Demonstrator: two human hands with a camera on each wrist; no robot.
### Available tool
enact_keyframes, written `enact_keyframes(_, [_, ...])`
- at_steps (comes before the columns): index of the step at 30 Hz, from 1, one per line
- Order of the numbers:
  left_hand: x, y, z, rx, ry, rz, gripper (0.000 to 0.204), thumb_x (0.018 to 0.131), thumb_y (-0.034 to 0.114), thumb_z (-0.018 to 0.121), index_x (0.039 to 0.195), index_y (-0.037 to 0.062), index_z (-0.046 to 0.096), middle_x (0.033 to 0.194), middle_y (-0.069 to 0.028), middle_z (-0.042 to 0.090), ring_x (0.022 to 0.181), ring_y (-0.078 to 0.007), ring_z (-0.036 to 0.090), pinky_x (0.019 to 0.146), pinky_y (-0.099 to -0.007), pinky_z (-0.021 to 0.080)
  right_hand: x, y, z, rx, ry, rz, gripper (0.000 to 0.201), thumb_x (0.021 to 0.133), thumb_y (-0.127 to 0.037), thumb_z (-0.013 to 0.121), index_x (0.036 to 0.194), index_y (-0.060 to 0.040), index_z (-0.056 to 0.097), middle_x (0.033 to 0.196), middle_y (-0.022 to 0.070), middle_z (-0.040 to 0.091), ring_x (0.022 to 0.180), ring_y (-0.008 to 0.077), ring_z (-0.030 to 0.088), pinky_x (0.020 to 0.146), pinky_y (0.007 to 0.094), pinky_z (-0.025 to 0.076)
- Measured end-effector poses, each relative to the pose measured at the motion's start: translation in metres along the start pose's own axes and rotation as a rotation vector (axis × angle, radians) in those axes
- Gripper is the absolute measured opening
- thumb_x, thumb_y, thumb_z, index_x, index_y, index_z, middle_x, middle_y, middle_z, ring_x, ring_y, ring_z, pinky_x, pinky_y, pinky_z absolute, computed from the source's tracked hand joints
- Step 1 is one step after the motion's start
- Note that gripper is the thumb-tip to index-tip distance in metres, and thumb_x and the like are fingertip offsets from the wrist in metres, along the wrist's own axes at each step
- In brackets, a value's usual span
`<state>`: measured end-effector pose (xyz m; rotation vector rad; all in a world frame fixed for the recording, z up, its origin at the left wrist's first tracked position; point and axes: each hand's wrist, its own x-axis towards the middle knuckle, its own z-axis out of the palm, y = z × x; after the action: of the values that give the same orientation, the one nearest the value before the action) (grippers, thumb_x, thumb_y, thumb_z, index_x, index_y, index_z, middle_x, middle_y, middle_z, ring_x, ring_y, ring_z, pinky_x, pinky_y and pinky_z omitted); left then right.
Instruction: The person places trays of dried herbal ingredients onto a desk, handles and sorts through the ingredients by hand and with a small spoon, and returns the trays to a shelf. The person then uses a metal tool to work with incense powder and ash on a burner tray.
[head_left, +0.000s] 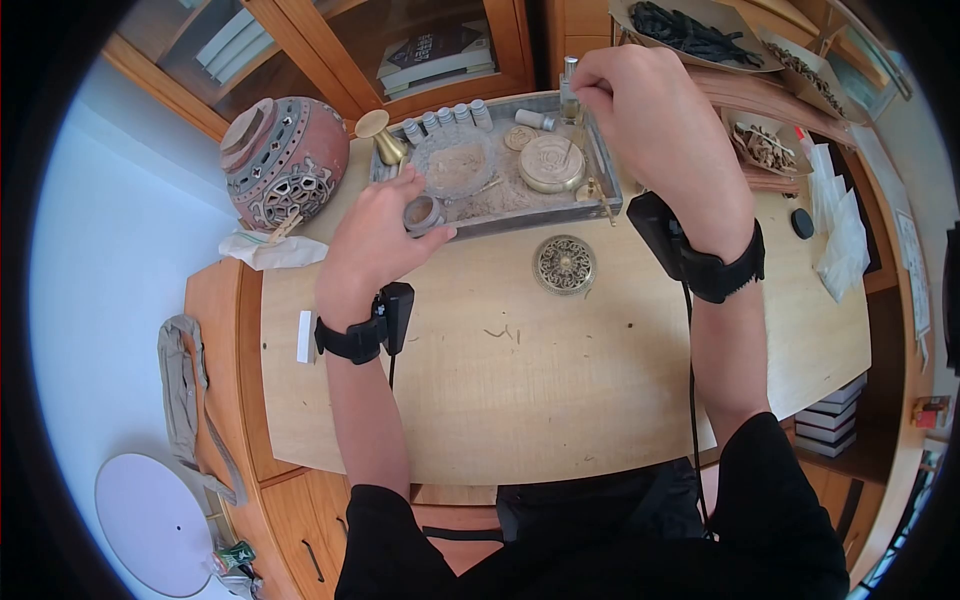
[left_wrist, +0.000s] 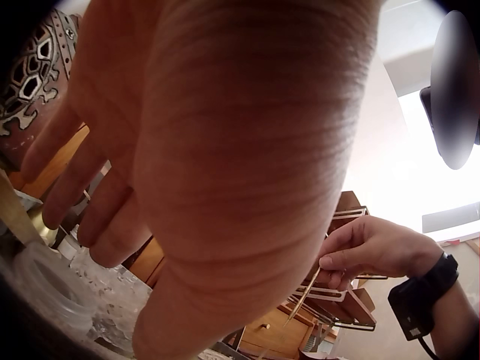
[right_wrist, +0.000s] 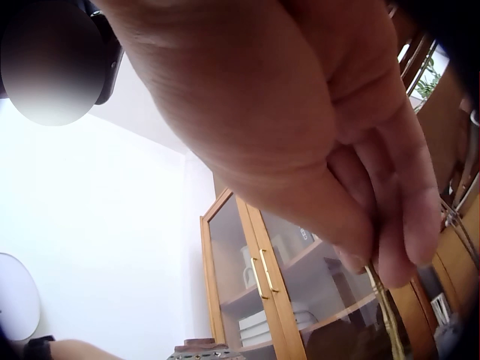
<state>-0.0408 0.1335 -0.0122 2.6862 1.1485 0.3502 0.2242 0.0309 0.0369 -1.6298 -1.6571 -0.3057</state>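
My left hand (head_left: 375, 235) is at the tray's front left corner, its straight fingers and thumb spread around a small round jar (head_left: 424, 212) of brownish powder. In the left wrist view, its fingers (left_wrist: 112, 217) stretch out above the jar's clear rim (left_wrist: 52, 289). My right hand (head_left: 665, 120) is raised over the tray's right end. It pinches a slim brass-coloured stick-like tool (right_wrist: 386, 311) between thumb and fingertips, the tool pointing down. Left of this hand, a round brass burner (head_left: 552, 178) filled with pale ash sits in the grey tray (head_left: 500, 228). Its openwork brass lid (head_left: 564, 265) lies on the table.
A glass bowl (head_left: 455, 165) of powder, several small vials (head_left: 447, 117), a brass vase (head_left: 382, 138) and a glass bottle (head_left: 569, 95) stand at the tray. A carved pot (head_left: 290, 160) is at left. Boxes of dried pieces (head_left: 765, 145) and a black cap (head_left: 802, 223) lie right.
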Motion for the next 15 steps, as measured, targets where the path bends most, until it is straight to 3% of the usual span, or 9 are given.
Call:
enact_keyframes(4, [-0.0002,-0.0019,0.0014,0.012,0.005,0.004,0.064,0.076,0.028,0.084,0.127,-0.0068,0.068,0.143,-0.0243,0.06,0.127,-0.0399,0.061,0.108,-0.0411,0.049,0.0006,0.0029,0.0053,0.014,0.016,-0.041,0.012,0.09,-0.003,0.067,0.095,0.0069,0.072,0.084,0.0224,0.071,0.08,0.0382,0.07,0.075,0.0416,0.055])
enact_keyframes(15, [0.0006,-0.0048,0.0025,-0.003,-0.003,0.017,0.062,0.076,0.027,0.084,0.126,-0.0067,0.068,0.142,-0.0245,0.06,0.127,-0.0403,0.061,0.107,-0.0416,0.049,0.0002,0.0002,-0.001,-0.1,-0.125,0.066,0.013,0.089,-0.003,0.067,0.096,0.0057,0.073,0.085,0.0232,0.071,0.081,0.0398,0.07,0.076,0.0423,0.056])
